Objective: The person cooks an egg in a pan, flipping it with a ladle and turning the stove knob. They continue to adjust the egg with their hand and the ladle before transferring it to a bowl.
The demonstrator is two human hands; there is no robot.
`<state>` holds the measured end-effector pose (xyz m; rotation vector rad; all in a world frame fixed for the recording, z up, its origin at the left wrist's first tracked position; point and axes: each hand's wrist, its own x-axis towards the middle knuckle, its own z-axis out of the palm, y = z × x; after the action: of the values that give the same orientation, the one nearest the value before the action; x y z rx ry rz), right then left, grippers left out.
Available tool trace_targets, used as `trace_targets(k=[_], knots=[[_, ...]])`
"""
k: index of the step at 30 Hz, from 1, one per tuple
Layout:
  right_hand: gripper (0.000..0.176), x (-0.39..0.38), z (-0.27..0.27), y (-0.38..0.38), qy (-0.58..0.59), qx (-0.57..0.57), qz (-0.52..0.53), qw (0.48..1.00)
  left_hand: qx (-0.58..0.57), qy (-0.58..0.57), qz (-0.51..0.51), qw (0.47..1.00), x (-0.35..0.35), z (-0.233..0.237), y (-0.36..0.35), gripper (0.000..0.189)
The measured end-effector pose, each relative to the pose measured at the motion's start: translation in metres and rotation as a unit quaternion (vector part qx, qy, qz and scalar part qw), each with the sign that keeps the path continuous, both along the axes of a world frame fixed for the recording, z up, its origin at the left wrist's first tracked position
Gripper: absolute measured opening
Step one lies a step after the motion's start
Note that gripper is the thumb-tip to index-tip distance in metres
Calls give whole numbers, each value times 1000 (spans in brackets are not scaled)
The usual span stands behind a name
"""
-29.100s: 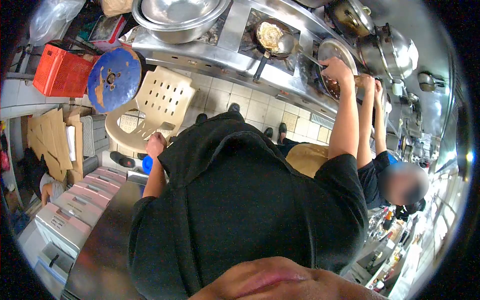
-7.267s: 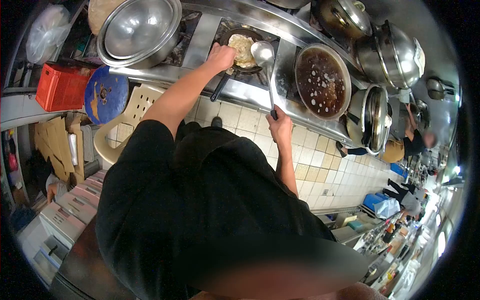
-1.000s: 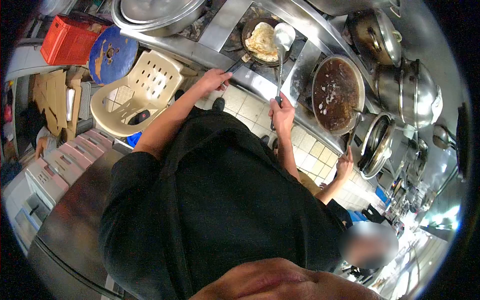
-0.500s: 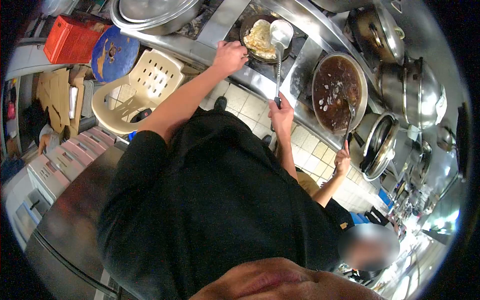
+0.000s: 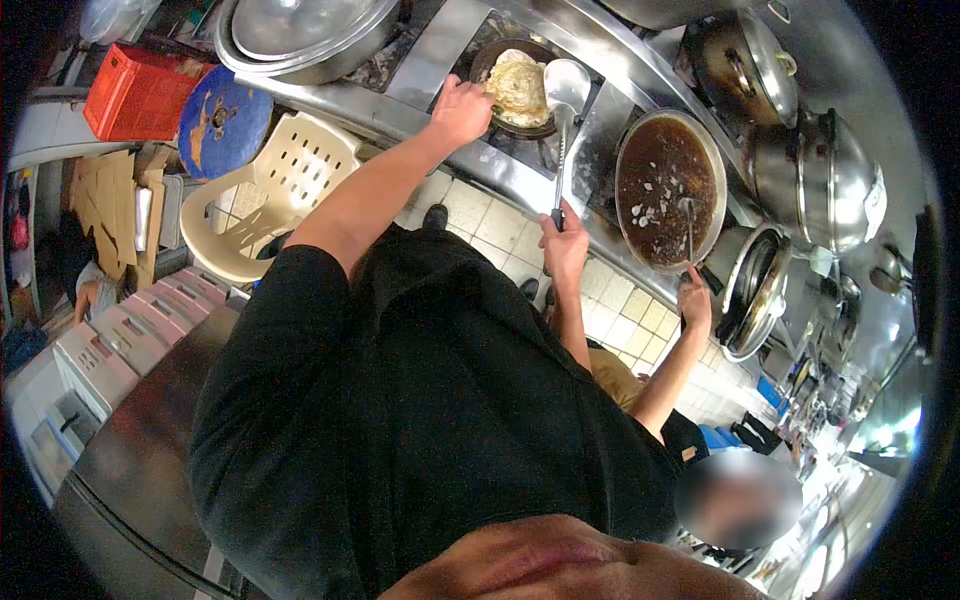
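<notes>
In the head view, a small dark pan (image 5: 541, 130) sits on a stove burner with a pale, lightly browned egg-like flat cake (image 5: 521, 88) in it. My left hand (image 5: 464, 110) is at the pan's left edge, fingers curled together by the cake; what they pinch is hidden. My right hand (image 5: 565, 243) is wrapped round the black grip of a long-handled metal spatula (image 5: 567, 84). Its shiny, rounded head is over the pan's right side, beside the cake.
Right of the pan is a large pot (image 5: 620, 205) of brown liquid with pale bits. A co-worker's hand (image 5: 694, 300) holds a utensil in it. Lidded pots (image 5: 820, 180) line the far side. A big metal pot (image 5: 310, 40), beige chair (image 5: 215, 235) and red crate (image 5: 135, 95) are at left.
The spatula head has shifted slightly right and down, off the cake. The cake looks flatter and rounder. The co-worker's hand has moved up and right, nearer the pot.
</notes>
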<state>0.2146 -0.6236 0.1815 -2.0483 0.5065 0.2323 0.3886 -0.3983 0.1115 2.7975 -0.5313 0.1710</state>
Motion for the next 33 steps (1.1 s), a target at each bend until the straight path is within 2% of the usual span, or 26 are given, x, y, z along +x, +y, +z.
trace_targets(k=[3,6,8,9,13,20,22,25,28,31,33], knots=[[50,2,-1,-9,-6,-62,20,998,-20,-41,-2,999,13,3,1,10],[51,6,-5,-20,-46,-146,60,986,-42,-29,-7,999,29,9,-1,13],[52,6,-4,-22,-55,-178,73,980,-4,3,-10,1000,39,17,-3,14],[52,9,14,-14,-45,-181,72,980,15,19,-9,1000,44,23,-5,16],[52,13,23,-9,-29,-219,65,973,15,-1,-41,999,64,47,-8,19],[56,12,-10,-23,-79,-180,57,979,57,50,-53,996,82,82,-13,20],[56,12,-12,-24,-92,-175,54,979,53,61,-54,995,84,85,-13,21],[56,13,-14,-25,-98,-160,56,981,-1,12,-40,999,89,75,-17,17],[55,13,-5,-20,-41,-134,25,990,14,61,-52,997,102,79,-22,21],[54,15,-3,-21,-23,-142,24,989,-12,49,-45,998,113,78,-28,21],[55,12,-10,-25,-66,-138,42,987,-22,57,-37,997,115,82,-29,21]])
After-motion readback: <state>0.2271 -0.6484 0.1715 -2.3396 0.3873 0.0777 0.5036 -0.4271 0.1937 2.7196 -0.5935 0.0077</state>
